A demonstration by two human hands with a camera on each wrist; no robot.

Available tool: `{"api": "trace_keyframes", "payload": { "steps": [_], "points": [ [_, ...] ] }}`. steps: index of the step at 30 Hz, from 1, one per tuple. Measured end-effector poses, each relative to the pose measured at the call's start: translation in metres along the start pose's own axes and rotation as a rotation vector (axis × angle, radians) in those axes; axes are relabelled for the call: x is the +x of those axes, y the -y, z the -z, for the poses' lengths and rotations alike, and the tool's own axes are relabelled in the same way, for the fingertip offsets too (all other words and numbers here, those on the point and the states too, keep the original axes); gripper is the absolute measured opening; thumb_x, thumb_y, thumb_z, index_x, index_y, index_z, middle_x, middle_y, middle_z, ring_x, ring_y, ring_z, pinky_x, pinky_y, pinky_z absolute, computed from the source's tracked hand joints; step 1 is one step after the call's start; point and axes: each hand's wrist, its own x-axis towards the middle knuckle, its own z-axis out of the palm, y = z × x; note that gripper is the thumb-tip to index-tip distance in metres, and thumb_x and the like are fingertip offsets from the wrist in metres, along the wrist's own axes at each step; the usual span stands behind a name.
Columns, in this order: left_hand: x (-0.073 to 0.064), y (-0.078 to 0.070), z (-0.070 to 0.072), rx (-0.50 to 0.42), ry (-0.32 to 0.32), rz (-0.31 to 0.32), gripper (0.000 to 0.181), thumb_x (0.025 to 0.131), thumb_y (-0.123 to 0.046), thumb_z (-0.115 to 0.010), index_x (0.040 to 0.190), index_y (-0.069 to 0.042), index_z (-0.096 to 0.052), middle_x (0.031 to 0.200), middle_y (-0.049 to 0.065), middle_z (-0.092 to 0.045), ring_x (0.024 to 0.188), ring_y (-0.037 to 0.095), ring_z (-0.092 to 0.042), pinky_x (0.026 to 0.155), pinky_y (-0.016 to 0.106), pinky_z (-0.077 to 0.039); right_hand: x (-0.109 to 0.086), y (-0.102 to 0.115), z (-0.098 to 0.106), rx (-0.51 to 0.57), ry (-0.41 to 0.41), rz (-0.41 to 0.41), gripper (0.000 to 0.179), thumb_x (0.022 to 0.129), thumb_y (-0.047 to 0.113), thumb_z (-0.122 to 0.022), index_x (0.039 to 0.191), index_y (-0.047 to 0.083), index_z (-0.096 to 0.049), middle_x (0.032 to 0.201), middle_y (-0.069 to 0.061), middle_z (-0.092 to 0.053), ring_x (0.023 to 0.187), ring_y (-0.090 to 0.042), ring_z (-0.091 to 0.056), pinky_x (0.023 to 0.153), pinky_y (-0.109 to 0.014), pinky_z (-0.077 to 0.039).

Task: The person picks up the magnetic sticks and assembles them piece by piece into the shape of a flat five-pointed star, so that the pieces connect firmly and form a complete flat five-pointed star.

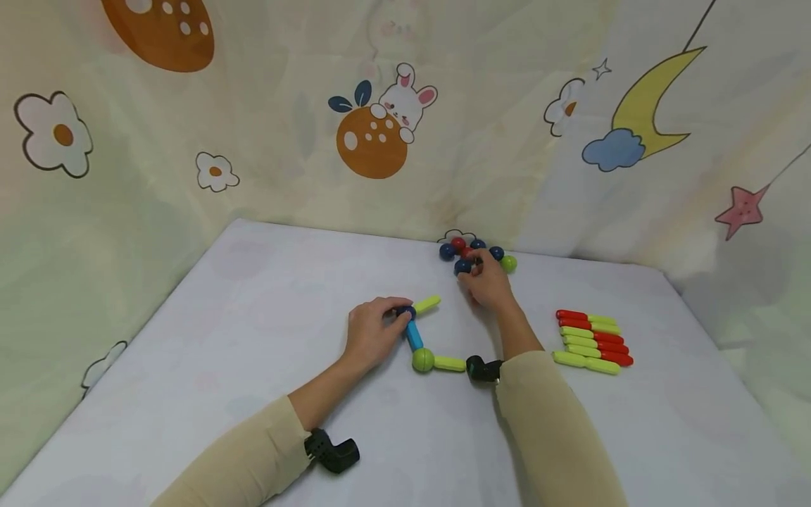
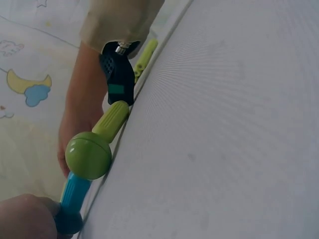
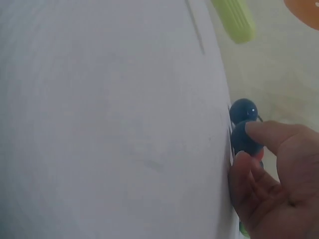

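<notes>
The left hand (image 1: 372, 331) pinches the navy ball (image 1: 409, 310) between thumb and fingers, right at the corner where the blue rod (image 1: 414, 336) and a short green rod (image 1: 429, 304) meet. Gripping the joint itself likely steadies both rods at once. The blue rod runs nearer the person to the green ball (image 1: 423, 360), from which the lower green rod (image 1: 450, 364) points right, making a bent, open-sided frame. It sits mid-surface (image 1: 253, 324), between the arms, perhaps because that is easy for either hand to get at.

Well apart from the left, the right hand (image 1: 489, 283) has its thumb and finger on opposite sides of a blue ball (image 3: 246, 138), a hold that seems suited to something round and apt to roll. Whether that ball is lifted, I cannot tell. The others, red, navy and a lime ball (image 1: 509, 263), cluster near the back edge, seemingly kept together as a supply. On the right, the red and green rods (image 1: 592, 341) lie side by side in a neat stack, probably so that each can be picked out easily
</notes>
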Motion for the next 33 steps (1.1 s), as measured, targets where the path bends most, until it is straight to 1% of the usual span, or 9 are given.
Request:
{"api": "trace_keyframes", "payload": {
  "steps": [5,9,11,13,17,20,24,28,33],
  "points": [
    [0.001,-0.001,0.0,-0.002,0.006,-0.001,0.024,0.097,-0.023,-0.072,0.12,-0.02,-0.077,0.116,0.001,-0.077,0.114,0.022,-0.068,0.11,0.053,-0.039,0.002,-0.002,-0.001,-0.048,-0.027,-0.011,0.047,0.097,0.02,-0.068,0.141,0.011,-0.055,0.111,-0.014,-0.057,0.076,-0.023,-0.059,0.061,-0.027,-0.05],
    [0.001,-0.002,0.0,-0.002,0.006,-0.007,0.024,0.097,-0.023,-0.072,0.12,-0.02,-0.077,0.116,0.001,-0.077,0.114,0.022,-0.068,0.11,0.054,-0.039,0.002,-0.004,0.001,-0.039,-0.024,-0.035,0.045,0.099,0.024,-0.069,0.139,0.008,-0.056,0.12,-0.017,-0.06,0.076,-0.022,-0.062,0.063,-0.026,-0.052],
    [0.002,-0.003,0.001,-0.002,0.004,-0.012,0.024,0.097,-0.022,-0.072,0.12,-0.02,-0.077,0.116,0.001,-0.077,0.114,0.022,-0.068,0.11,0.055,-0.039,0.001,-0.005,0.002,-0.002,-0.015,-0.046,0.046,0.1,0.025,-0.068,0.14,0.007,-0.055,0.126,-0.017,-0.06,0.075,-0.02,-0.064,0.064,-0.026,-0.054],
    [0.002,-0.003,0.001,0.0,0.005,-0.011,0.024,0.097,-0.022,-0.072,0.12,-0.02,-0.077,0.117,0.001,-0.077,0.115,0.022,-0.068,0.11,0.055,-0.038,-0.001,-0.007,0.004,0.068,0.003,-0.06,0.046,0.101,0.025,-0.067,0.14,0.005,-0.054,0.129,-0.018,-0.06,0.075,-0.017,-0.065,0.064,-0.025,-0.057],
    [0.001,-0.003,0.002,0.002,0.01,0.0,0.024,0.097,-0.022,-0.072,0.12,-0.02,-0.077,0.117,0.001,-0.077,0.116,0.022,-0.068,0.111,0.054,-0.038,-0.005,-0.011,0.007,0.205,0.058,-0.08,0.047,0.101,0.022,-0.067,0.142,0.004,-0.053,0.128,-0.019,-0.061,0.078,-0.014,-0.066,0.066,-0.025,-0.06],
    [0.0,-0.003,0.002,-0.002,0.013,0.001,0.024,0.097,-0.023,-0.072,0.121,-0.02,-0.077,0.117,0.001,-0.077,0.116,0.021,-0.068,0.111,0.055,-0.037,-0.011,-0.013,0.011,0.251,0.094,-0.072,0.048,0.103,0.021,-0.065,0.146,0.006,-0.052,0.126,-0.021,-0.062,0.08,-0.015,-0.067,0.069,-0.025,-0.061],
    [0.001,-0.003,0.0,-0.003,0.016,0.002,0.025,0.097,-0.023,-0.071,0.121,-0.02,-0.077,0.118,0.001,-0.077,0.116,0.022,-0.068,0.112,0.055,-0.036,-0.018,-0.014,0.015,0.231,0.131,-0.05,0.048,0.104,0.021,-0.063,0.149,0.008,-0.053,0.126,-0.022,-0.063,0.081,-0.016,-0.067,0.075,-0.025,-0.06],
    [0.0,-0.004,-0.001,0.004,0.019,0.004,0.025,0.097,-0.024,-0.071,0.122,-0.021,-0.077,0.118,0.001,-0.077,0.117,0.022,-0.068,0.111,0.056,-0.036,-0.024,-0.017,0.015,0.181,0.139,-0.022,0.045,0.103,0.023,-0.065,0.144,0.008,-0.058,0.126,-0.021,-0.065,0.085,-0.016,-0.067,0.08,-0.024,-0.057],
    [-0.001,-0.006,0.001,0.003,0.015,0.015,0.026,0.097,-0.024,-0.071,0.123,-0.02,-0.077,0.119,0.001,-0.077,0.117,0.024,-0.067,0.111,0.056,-0.035,-0.027,-0.022,0.014,0.222,0.123,-0.029,0.044,0.1,0.022,-0.068,0.142,0.011,-0.059,0.131,-0.02,-0.064,0.088,-0.017,-0.068,0.082,-0.024,-0.056]
  ]
}}
